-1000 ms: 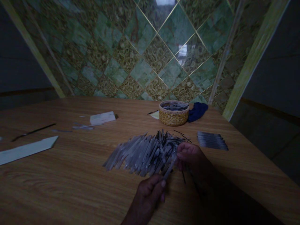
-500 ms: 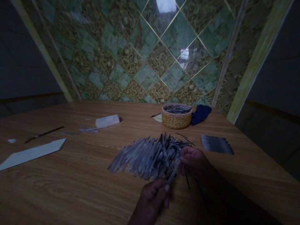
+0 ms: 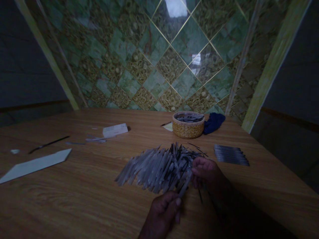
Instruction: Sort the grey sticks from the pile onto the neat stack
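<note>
My left hand [image 3: 163, 210] is closed at the front of the table, thumb and fingers pinching the lower end of a slim clear plastic sleeve [image 3: 184, 186]. The sleeve slants up to my right hand [image 3: 205, 169], whose fingers are closed at its upper end. Whether a dark stick is inside the sleeve is too dim to tell. Just beyond both hands lies a wide pile of similar sleeves [image 3: 147, 167], with thin black sticks [image 3: 178, 156] tangled among them on its right side. A thin black stick [image 3: 200, 196] points down below my right hand.
A woven basket [image 3: 188, 129] of similar pieces stands at the back, beside a dark blue cloth [image 3: 214, 122]. A neat row of sleeved sticks [image 3: 231, 155] lies right. Leftward are a white box [image 3: 115, 130], loose strips [image 3: 97, 139], a black stick [image 3: 50, 144] and a pale card [image 3: 37, 165].
Both hands keep their hold on the sleeve, almost in the same place. The whole view has shifted very slightly.
</note>
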The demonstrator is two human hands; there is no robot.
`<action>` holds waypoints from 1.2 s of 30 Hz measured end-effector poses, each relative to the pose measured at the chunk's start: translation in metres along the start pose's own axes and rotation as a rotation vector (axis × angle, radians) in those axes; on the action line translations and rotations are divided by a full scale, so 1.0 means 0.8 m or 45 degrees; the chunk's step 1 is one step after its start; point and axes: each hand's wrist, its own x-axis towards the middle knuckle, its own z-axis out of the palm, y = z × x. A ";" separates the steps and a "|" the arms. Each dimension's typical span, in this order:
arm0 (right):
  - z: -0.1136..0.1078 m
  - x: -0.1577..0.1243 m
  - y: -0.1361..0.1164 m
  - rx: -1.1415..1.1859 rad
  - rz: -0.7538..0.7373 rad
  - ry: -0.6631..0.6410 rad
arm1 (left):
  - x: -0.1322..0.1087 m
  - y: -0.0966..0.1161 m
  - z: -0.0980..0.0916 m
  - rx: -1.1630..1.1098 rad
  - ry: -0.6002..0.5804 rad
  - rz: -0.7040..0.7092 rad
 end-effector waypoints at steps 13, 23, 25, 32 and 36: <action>0.000 0.001 0.001 0.005 -0.003 0.003 | 0.004 -0.006 0.001 -0.133 -0.008 -0.074; -0.001 0.000 -0.011 -0.021 0.002 0.097 | 0.008 -0.017 -0.003 -0.416 -0.090 -0.165; -0.002 -0.001 -0.013 -0.024 0.026 0.099 | 0.008 -0.012 -0.003 -0.506 -0.071 -0.187; -0.007 -0.002 -0.005 -0.095 0.082 0.119 | 0.004 0.012 -0.004 -0.698 0.084 -0.184; -0.005 -0.002 0.003 -0.172 0.140 0.050 | 0.005 0.014 -0.006 -0.758 0.080 -0.188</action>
